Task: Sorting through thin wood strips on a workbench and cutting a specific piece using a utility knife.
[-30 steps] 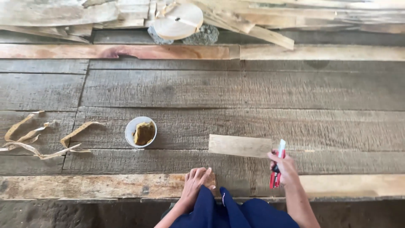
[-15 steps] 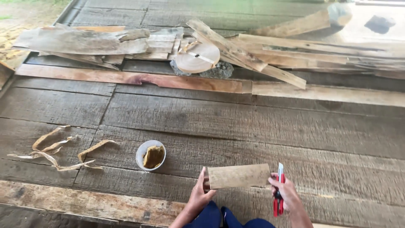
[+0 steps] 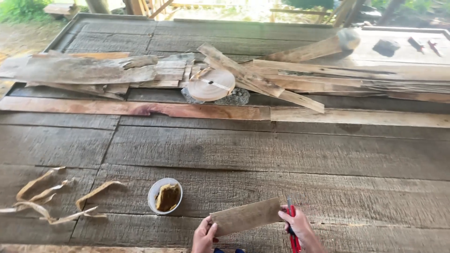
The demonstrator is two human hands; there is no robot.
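Fingers of the left hand [image 3: 204, 236] pinch the lower left end of a thin wooden strip [image 3: 245, 216] at the bottom centre of the frame; the right hand [image 3: 300, 227] grips red-handled scissors [image 3: 292, 229] against the strip's right end. White bowl [image 3: 165, 196] of brownish paste, lower left of centre, looks unused for now. Curled shavings [image 3: 51, 199] at far left; plank pile [image 3: 262, 77] and tape roll [image 3: 211, 84] across the top. No cut shows on the strip yet.
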